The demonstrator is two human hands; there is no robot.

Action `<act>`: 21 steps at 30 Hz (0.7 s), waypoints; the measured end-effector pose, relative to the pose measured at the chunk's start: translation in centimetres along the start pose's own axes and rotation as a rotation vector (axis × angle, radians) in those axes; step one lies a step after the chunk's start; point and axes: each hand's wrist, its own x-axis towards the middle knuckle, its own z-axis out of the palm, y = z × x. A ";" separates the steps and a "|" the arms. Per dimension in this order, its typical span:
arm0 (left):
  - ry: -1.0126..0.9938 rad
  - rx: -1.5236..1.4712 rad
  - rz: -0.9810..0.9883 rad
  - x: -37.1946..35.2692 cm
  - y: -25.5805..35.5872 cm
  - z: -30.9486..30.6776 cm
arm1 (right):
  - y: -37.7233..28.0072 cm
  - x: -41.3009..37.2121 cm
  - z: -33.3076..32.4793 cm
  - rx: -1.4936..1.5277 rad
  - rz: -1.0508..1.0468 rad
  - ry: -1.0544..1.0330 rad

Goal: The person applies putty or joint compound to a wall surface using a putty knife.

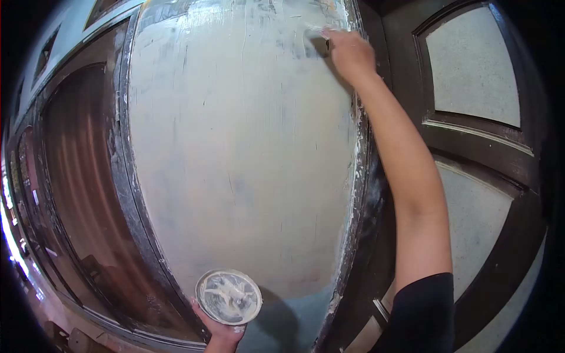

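Up at the top right of the pale coated panel (235, 147), my right hand (352, 54) is closed round a flat, light-coloured tool (315, 28), whose blade is against the surface. The tool's exact shape is hard to make out. Low down, my left hand (220, 332) holds a round shallow dish (229, 297) from below, with its open side facing me. Whitish paste is smeared inside the dish. The panel has streaks of the pale coating, and a bluish area shows along its bottom.
A dark door with light inset panels (474, 65) stands on the right. On the left is a dark-framed window (82, 194) with reddish-brown curtain folds behind it. Chipped, paste-spotted frame strips (126, 135) edge the panel.
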 end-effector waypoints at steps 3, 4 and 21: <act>0.019 -0.001 0.009 0.3 -0.1 -0.5 | -1.3 -0.3 3.7 -0.076 -0.018 -0.072; 0.036 -0.029 0.015 0.4 -0.1 -0.5 | -1.2 -1.0 4.4 -0.065 -0.040 -0.070; -0.017 -0.066 0.048 0.6 -0.6 -0.1 | 1.8 2.0 1.7 -0.085 -0.083 0.059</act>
